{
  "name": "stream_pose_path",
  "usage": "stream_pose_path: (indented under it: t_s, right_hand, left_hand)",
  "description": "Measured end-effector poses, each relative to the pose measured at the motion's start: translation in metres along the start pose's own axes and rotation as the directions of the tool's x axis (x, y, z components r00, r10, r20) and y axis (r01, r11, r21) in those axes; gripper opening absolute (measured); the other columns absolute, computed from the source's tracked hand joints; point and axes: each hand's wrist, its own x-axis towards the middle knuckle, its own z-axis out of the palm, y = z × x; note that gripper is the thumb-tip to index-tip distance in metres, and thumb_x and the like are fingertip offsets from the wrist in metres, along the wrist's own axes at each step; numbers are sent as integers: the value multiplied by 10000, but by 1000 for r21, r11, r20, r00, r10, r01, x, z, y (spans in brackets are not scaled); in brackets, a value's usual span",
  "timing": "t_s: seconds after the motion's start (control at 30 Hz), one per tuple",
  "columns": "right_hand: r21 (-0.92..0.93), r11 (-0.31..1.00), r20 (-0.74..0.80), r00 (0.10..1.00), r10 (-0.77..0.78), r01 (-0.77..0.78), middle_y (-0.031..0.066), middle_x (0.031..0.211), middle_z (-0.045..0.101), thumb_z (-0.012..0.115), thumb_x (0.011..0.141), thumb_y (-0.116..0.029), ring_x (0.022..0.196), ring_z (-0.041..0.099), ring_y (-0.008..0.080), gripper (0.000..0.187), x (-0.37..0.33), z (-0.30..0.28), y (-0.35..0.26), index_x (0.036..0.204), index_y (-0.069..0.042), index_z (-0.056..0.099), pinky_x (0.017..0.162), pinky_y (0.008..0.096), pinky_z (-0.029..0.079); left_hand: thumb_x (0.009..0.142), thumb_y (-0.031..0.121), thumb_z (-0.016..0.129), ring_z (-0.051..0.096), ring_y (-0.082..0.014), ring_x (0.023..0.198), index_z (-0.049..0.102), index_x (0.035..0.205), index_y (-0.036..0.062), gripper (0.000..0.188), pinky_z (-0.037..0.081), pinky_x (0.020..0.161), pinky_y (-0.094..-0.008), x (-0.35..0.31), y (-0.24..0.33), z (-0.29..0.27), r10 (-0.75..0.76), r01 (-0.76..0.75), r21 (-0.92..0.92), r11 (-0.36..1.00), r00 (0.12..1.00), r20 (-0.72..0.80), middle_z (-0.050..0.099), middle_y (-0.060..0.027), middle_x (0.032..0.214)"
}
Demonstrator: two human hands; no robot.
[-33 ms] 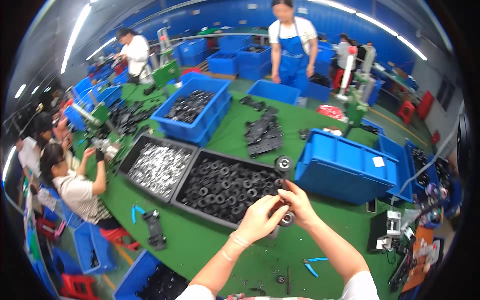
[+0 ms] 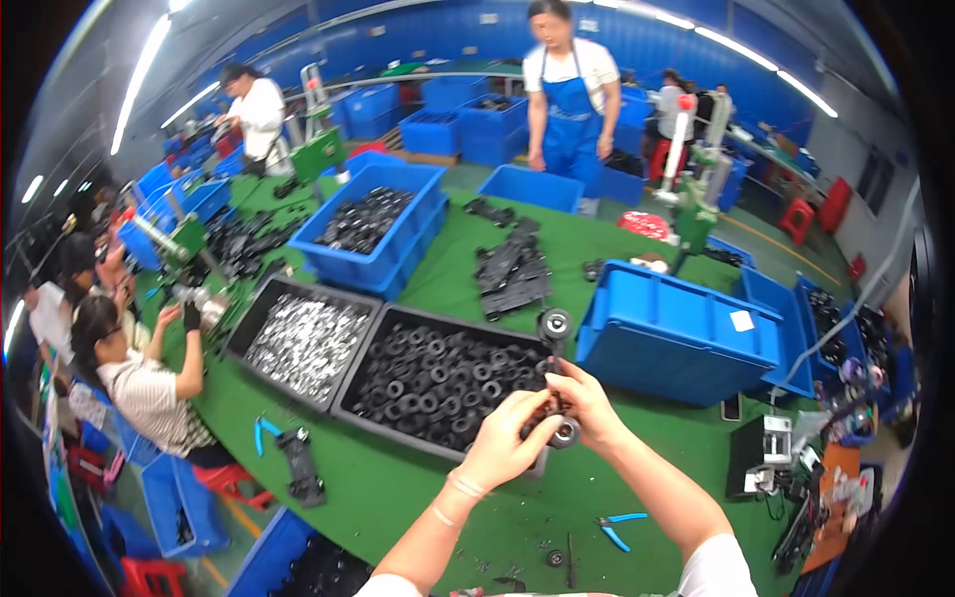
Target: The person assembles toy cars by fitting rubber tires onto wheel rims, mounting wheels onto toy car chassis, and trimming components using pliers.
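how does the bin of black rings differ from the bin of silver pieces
The ring bin holds black rings, the silver-piece bin small shiny pieces. The left hand partly covers the ring bin in view; no hand covers the silver-piece bin. The ring bin looks larger than the silver-piece bin. Both are dark and open-topped.

The tabletop (image 2: 378,473) is covered in matt, cloth-like green. The blue box (image 2: 676,338) is made of smooth, faintly glossy plastic; the trays (image 2: 398,436), of duller plastic. Metallic glints are given off by the silver pieces (image 2: 303,343), while the rings (image 2: 428,383) are finished in matt, rubbery black. Shiny, metal-looking hubs (image 2: 566,429) are seen on the held wheeled part (image 2: 553,345).
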Motion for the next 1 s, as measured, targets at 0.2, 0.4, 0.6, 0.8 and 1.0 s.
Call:
stream_pose_path:
  t_s: [0.2, 0.4, 0.6, 0.8, 1.0]
  right_hand:
    - [-78, 979, -117, 973, -198, 190, 56, 779, 596, 697, 780, -276, 601, 555, 108, 729, 43, -56, -82, 1326, 54, 344, 519, 232, 437]
    - [-234, 928, -209, 918, -338, 289, 145, 848, 652, 688, 782, -363, 633, 632, 194, 431, 110, -119, -149, 1019, -35, 543, 561, 297, 511]
    - [-175, 907, -337, 842, -422, 384, 153, 777, 632, 636, 816, -441, 603, 639, 228, 488, 148, -161, -132, 1104, -56, 552, 518, 317, 521]
    - [-346, 610, -236, 563, -792, 713, 59, 842, 637, 709, 770, -391, 716, 631, 181, 411, 228, -192, -149, 984, -51, 621, 605, 363, 559]
    - [-550, 788, -487, 659, -573, 278, 98, 618, 626, 639, 689, -629, 608, 611, 164, 643, 233, -190, -160, 603, 8, 632, 567, 314, 468]
  left_hand:
    - [858, 132, 629, 633, -179, 796, 630, 1023, -21, 225, 512, 684, -263, -52, -83, -1, -231, 253, 172, 952, 963, -139, 627, -120, 942]
    - [834, 253, 626, 583, -306, 665, 595, 669, 28, 280, 456, 613, -407, -79, -161, -18, -254, 392, 549, 738, 916, -311, 597, -116, 672]
    - [829, 294, 603, 580, -312, 572, 527, 558, 73, 358, 454, 524, -424, -89, -180, -7, -276, 407, 686, 602, 913, -300, 577, -102, 597]
    - [792, 244, 599, 574, -301, 581, 528, 566, 88, 284, 451, 526, -419, -97, -192, -9, -114, 353, 820, 451, 934, -340, 567, -96, 592]
    - [788, 161, 602, 547, -335, 616, 476, 550, 52, 290, 424, 543, -446, -91, -198, 8, -86, 322, 797, 511, 942, -326, 532, -124, 597]
